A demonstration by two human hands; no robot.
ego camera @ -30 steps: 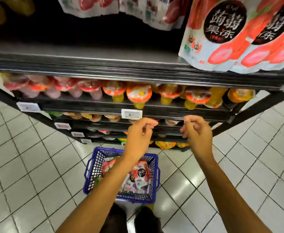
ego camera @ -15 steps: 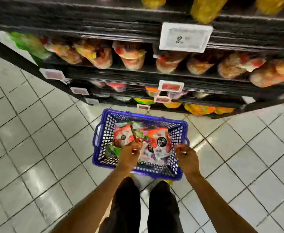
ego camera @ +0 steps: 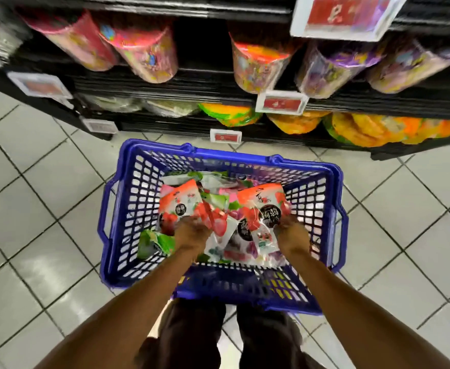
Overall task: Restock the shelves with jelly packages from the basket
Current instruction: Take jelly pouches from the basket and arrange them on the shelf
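A: Head view, looking down: both hands are inside the blue basket on the tiled floor. The left hand is closed on the lower edge of a red strawberry jelly pack near the basket's left wall. The right hand is closed on a second red pack toward the right wall.

B: Where's the rest of the stock?

A: Loose pile across the basket's middle, with green packs at the near-left corner (blurry, count unreadable).

B: Risks?

A: Judgement only: both grips sit on slick film at one edge, so a pack could slide out on the lift. Neighbouring packs overlap the held ones and might drag up, then drop over the rim.

B: Surroundings?

A: Shelves just beyond the basket's far rim, full of jelly cups and orange bags. Price tags jut from the shelf edges. A rising pack could clip them. Nothing else blocks the hands.
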